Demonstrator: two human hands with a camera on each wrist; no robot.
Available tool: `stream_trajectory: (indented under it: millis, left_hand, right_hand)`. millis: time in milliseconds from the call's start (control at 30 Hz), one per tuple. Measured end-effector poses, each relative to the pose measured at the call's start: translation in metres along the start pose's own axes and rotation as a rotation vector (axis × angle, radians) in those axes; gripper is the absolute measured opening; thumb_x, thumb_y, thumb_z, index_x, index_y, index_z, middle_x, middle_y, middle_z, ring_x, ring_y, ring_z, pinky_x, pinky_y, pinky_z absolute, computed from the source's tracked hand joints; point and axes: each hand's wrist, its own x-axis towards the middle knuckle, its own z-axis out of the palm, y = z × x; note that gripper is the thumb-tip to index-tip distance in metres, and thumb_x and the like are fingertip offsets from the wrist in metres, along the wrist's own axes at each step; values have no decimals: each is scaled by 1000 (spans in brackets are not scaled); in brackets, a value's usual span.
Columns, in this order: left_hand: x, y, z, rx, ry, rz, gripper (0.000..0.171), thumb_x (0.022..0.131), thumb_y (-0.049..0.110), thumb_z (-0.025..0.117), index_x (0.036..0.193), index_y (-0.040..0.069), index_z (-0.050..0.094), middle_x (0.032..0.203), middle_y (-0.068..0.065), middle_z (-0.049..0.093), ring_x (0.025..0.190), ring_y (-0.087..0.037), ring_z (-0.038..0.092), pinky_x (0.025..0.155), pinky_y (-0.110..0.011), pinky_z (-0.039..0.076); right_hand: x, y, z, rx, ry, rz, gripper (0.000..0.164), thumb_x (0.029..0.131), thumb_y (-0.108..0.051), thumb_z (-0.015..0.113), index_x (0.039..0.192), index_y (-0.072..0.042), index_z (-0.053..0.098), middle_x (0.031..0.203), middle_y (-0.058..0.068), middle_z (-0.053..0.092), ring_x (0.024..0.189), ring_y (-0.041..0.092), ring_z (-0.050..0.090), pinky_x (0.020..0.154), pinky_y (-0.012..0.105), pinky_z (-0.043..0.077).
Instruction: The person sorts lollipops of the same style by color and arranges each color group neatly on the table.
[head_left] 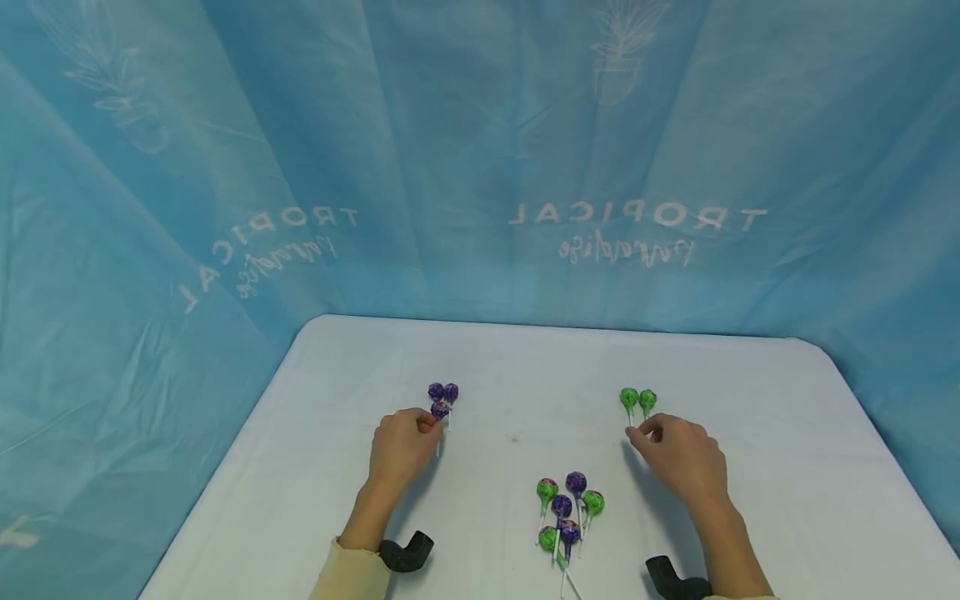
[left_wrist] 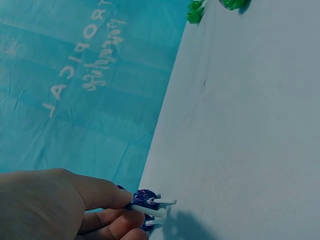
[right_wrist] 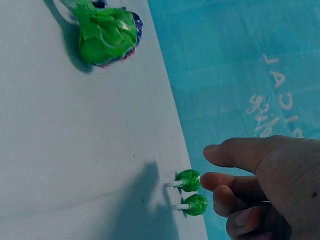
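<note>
My left hand (head_left: 406, 443) pinches a purple lollipop (head_left: 440, 409) by its stick between thumb and forefinger. Just beyond it, two more purple lollipops (head_left: 451, 392) lie on the white table; in the left wrist view the fingers partly cover the purple lollipops (left_wrist: 145, 196). Over on the right, my right hand (head_left: 678, 458) hovers near the sticks of two green lollipops (head_left: 628, 398) lying side by side. The right wrist view shows its thumb and forefinger apart with nothing between them, and the pair of green lollipops (right_wrist: 189, 180) beyond the fingertips.
A loose group of green and purple lollipops (head_left: 561, 506) lies on the white table (head_left: 510, 358), between the forearms and closer to the front. Blue printed curtains (head_left: 480, 167) hang behind the table and at its sides. Each wrist wears a black curved mount (head_left: 407, 552).
</note>
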Motion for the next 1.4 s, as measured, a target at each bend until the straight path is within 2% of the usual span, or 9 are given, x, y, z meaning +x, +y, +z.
stream_trajectory:
  millis: [133, 267, 433, 600, 867, 967, 1200, 1400]
  left_hand:
    - [4, -2, -1, -12, -12, 2, 18, 84, 23, 71, 81, 5, 72, 65, 4, 61, 54, -11, 53, 51, -29, 44]
    - [9, -2, -3, -14, 4, -5, 18, 84, 23, 71, 81, 6, 72, 65, 3, 61, 54, -12, 53, 51, -29, 44]
    - [13, -7, -8, -4, 17, -28, 18, 84, 23, 71, 83, 5, 72, 66, 3, 61, 55, -13, 54, 52, -30, 43]
    - [18, -9, -10, -2, 24, -17, 18, 85, 22, 71, 82, 4, 72, 65, 1, 61, 54, -14, 53, 51, -31, 43]
    - [26, -18, -12, 28, 44, -30, 19, 86, 23, 71, 79, 5, 71, 65, 1, 62, 54, -15, 54, 51, -32, 44]
    - [28, -22, -14, 58, 52, -31, 20, 86, 24, 71, 78, 5, 71, 65, 0, 63, 55, -16, 55, 53, -34, 45]
    - [30, -33, -13, 98, 49, -53, 22, 86, 27, 71, 79, 7, 72, 67, -1, 64, 56, -17, 56, 53, -35, 46]
    - [34, -35, -7, 118, 44, -56, 20, 85, 25, 71, 75, 8, 70, 65, -1, 62, 54, -18, 55, 51, -36, 45]
  right_hand:
    - [-6, -4, 3, -22, -14, -9, 28, 85, -34, 70, 86, -6, 68, 60, -2, 52, 52, 16, 45, 44, 32, 35]
    - [-13, -6, 3, -40, -94, -5, 27, 85, -37, 70, 82, -10, 68, 60, -3, 50, 54, 16, 45, 46, 32, 34]
    - [-22, -10, 7, 0, -176, 0, 28, 85, -42, 69, 78, -15, 67, 61, -4, 52, 55, 16, 46, 47, 33, 34]
    - [-23, -12, 7, 39, -232, -2, 29, 86, -45, 68, 80, -17, 69, 64, -5, 55, 58, 15, 47, 50, 33, 36]
    - [-28, -16, 3, 7, -308, -53, 19, 83, -34, 72, 78, -17, 67, 65, -6, 54, 58, 14, 47, 53, 34, 37]
    - [-34, -16, 4, 2, -341, -44, 21, 81, -35, 74, 74, -18, 65, 64, -6, 53, 58, 14, 47, 53, 34, 37]
    - [-45, -20, 8, 35, -328, -50, 30, 77, -44, 76, 67, -20, 62, 59, -7, 52, 58, 13, 46, 54, 34, 36]
    - [-52, -23, 12, 51, -359, -45, 30, 76, -46, 76, 65, -21, 64, 57, -8, 52, 55, 13, 45, 53, 33, 36]
